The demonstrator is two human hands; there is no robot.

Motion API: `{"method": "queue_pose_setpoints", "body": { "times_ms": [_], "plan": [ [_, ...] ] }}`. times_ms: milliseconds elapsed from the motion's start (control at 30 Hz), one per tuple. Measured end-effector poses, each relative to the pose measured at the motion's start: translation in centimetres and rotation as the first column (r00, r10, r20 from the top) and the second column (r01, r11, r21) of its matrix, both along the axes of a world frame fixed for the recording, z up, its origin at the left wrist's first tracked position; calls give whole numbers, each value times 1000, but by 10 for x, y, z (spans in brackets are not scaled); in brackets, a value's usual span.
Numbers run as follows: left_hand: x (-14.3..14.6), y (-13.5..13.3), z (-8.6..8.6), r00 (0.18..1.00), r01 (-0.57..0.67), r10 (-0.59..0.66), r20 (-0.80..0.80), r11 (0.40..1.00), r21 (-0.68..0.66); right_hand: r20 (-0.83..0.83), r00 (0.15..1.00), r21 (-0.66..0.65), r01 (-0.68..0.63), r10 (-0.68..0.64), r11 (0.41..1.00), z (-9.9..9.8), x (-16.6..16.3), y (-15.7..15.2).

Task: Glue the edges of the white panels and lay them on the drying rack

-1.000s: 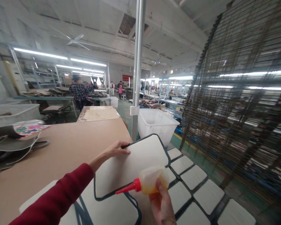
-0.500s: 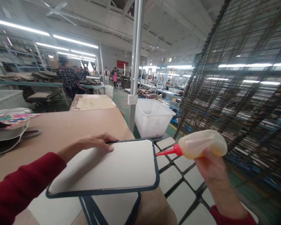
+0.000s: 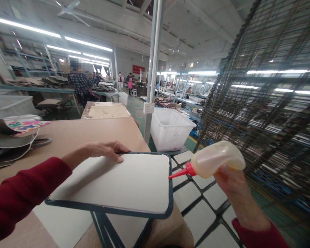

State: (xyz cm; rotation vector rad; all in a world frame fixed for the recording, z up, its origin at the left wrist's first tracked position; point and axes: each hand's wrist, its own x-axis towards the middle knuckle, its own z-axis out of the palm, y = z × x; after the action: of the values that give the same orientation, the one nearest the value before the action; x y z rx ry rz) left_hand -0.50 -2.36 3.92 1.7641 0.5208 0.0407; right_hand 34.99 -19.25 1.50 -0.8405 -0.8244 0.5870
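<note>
A flat white panel [image 3: 123, 182] with rounded corners and a dark blue border is held up at a tilt in front of me. My left hand [image 3: 107, 151] grips its far edge, thumb on the white face and fingers over the border. In my right hand [image 3: 233, 182] is a squeeze bottle [image 3: 217, 159] of pale yellowish liquid, lying sideways with its red nozzle pointing left. The nozzle tip meets the inner line of the panel's right border. A thin glossy line shows along that border near the top right corner.
Beneath lie more dark-edged white panels [image 3: 126, 225], with several others spread on the right [image 3: 189, 196]. A brown table [image 3: 92, 132] stretches ahead, grey pieces [image 3: 12, 144] at its left. Beyond stand a white bin [image 3: 171, 132], a pole [image 3: 152, 69], a wire rack [image 3: 260, 86] and a person [image 3: 78, 81].
The bottle has moved left and slightly down, bringing its nozzle tip onto the panel's border. The panel has shifted a little left, and the view has turned slightly.
</note>
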Motion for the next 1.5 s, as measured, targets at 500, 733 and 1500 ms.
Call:
{"method": "queue_pose_setpoints", "body": {
  "times_ms": [500,733,1500],
  "plan": [
    [-1,7,-5,998,62,-63,-16,997,-33,-35,995,-48,-94,93,994,5,-11,-12],
    [-3,9,-9,999,49,-49,-12,999,-19,-76,992,-88,-110,103,990,8,-13,-16],
    [-18,9,-26,996,-78,82,26,989,-123,-8,992,-27,-128,128,991,-18,-5,-20]
  ]
}}
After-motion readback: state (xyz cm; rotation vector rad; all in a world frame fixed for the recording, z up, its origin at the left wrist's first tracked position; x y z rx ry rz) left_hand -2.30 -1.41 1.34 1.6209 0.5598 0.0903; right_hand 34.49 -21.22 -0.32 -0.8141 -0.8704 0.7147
